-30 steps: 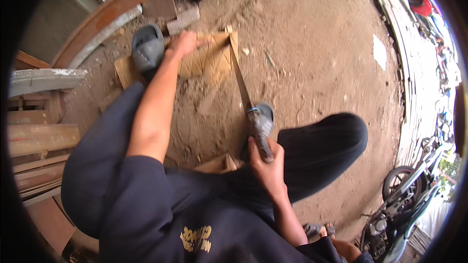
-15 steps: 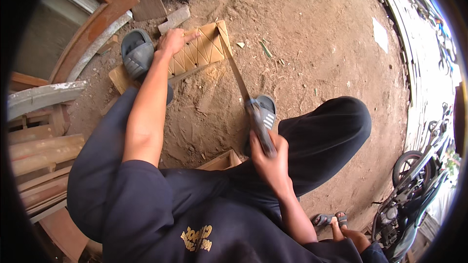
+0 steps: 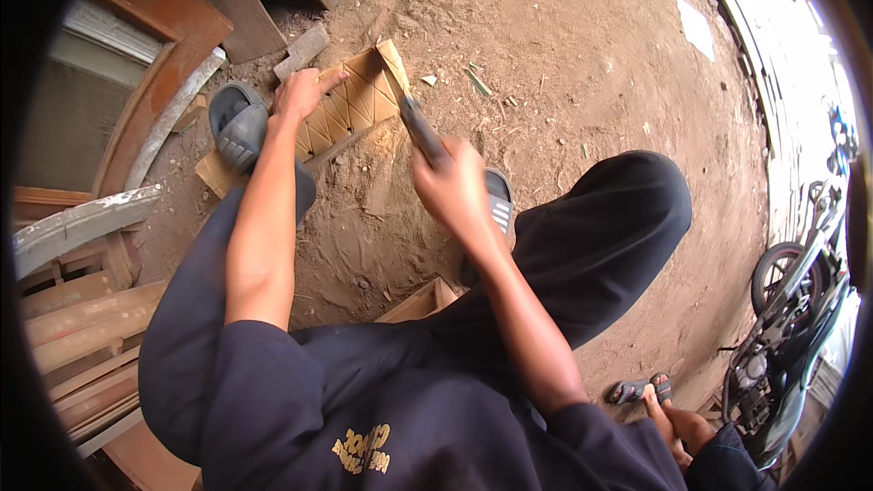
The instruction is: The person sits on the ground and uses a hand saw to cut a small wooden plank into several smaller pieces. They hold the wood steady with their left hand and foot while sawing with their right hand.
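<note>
A yellowish wooden board [image 3: 336, 124], marked with a triangle pattern, lies low over the ground ahead of me. My left hand [image 3: 296, 98] grips it near the far edge, thumb stretched out along the top and the other fingers partly hidden. In my right hand [image 3: 455, 184] is the dark handle of a handsaw [image 3: 422, 133]. Its blade runs up to the board's right end, where a narrow strip [image 3: 394, 67] lies to the right of the blade. My left foot, in a grey slide sandal [image 3: 240, 125], rests on the board's left part.
Wooden frames [image 3: 150, 36] and stacked timber [image 3: 86, 327] crowd the left side. A small wood block [image 3: 302, 50] lies beyond the board. Wood scraps [image 3: 478, 82] dot the dirt floor. At right are a motorcycle [image 3: 787, 327] and another person's sandalled feet [image 3: 641, 389].
My right hand has pushed the saw forward and to the left, so less of the blade shows between handle and board. My left hand stays on the board; the whole view has shifted slightly.
</note>
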Action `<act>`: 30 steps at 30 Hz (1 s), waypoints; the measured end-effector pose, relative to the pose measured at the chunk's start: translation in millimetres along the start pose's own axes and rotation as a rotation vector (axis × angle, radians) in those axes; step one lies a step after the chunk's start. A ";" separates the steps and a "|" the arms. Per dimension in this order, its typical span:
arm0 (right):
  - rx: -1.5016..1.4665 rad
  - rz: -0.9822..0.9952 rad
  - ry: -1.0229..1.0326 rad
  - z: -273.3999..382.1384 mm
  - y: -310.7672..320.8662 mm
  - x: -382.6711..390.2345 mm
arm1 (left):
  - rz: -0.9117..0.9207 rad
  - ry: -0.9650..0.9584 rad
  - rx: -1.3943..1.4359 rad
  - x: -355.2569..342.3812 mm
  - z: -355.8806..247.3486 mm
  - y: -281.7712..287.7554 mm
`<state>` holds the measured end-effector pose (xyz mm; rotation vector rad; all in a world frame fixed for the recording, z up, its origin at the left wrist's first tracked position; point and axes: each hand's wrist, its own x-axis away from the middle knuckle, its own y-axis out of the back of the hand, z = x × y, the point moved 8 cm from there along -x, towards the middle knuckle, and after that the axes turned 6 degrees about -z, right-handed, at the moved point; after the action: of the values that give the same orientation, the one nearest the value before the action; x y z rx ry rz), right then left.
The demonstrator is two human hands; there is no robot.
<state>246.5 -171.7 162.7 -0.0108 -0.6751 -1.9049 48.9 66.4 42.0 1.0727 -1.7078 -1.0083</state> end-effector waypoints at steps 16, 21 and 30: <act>-0.014 -0.031 0.075 10.0 -7.5 5.0 | 0.049 0.043 -0.011 5.8 12.5 -5.5; -0.132 -0.005 -0.017 -3.5 53.1 85.4 | -0.010 0.051 -0.017 16.5 -9.1 9.8; 0.000 0.011 0.086 4.6 6.7 26.1 | -0.066 0.065 -0.061 11.6 21.9 5.0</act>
<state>239.5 -193.6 177.6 0.0669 -0.6157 -1.8832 24.1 61.1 42.7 1.1166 -1.5893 -1.0493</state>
